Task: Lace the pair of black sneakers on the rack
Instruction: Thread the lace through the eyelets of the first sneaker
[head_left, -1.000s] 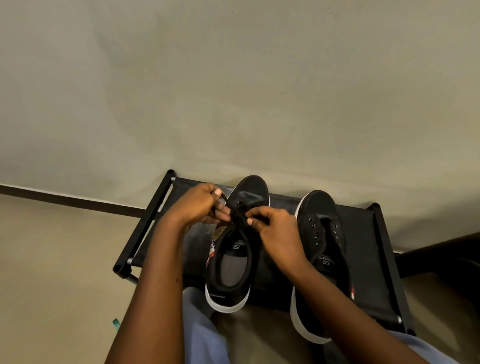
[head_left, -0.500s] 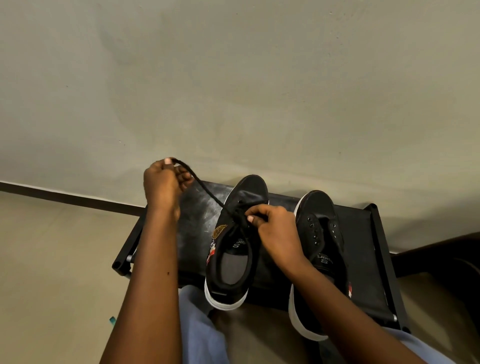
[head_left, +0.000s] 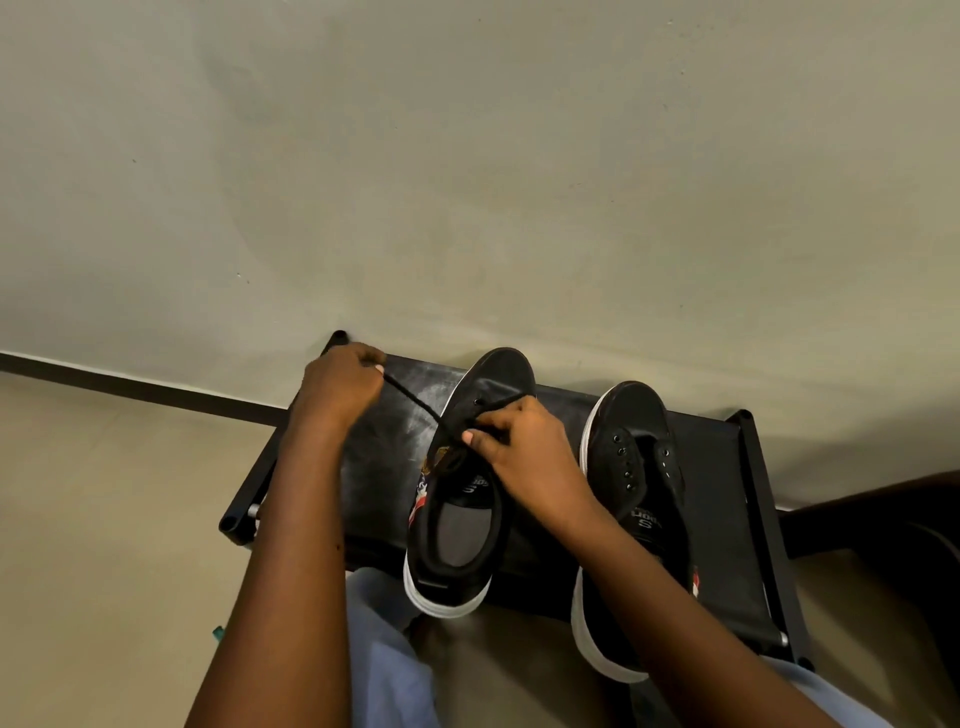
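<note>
A person's left hand (head_left: 340, 387) pinches a black lace (head_left: 415, 405) taut from the near sneaker (head_left: 467, 483) on the rack (head_left: 727, 519); the right hand (head_left: 524, 441) grips its eyelets. First eyelets threading; crossing comes next. The second sneaker (head_left: 631, 499) waits beside, unlaced.

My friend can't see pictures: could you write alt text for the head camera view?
A left hand pulls a black lace taut from the left sneaker, which the right hand steadies; an unlaced sneaker sits alongside on a black rack.
</note>
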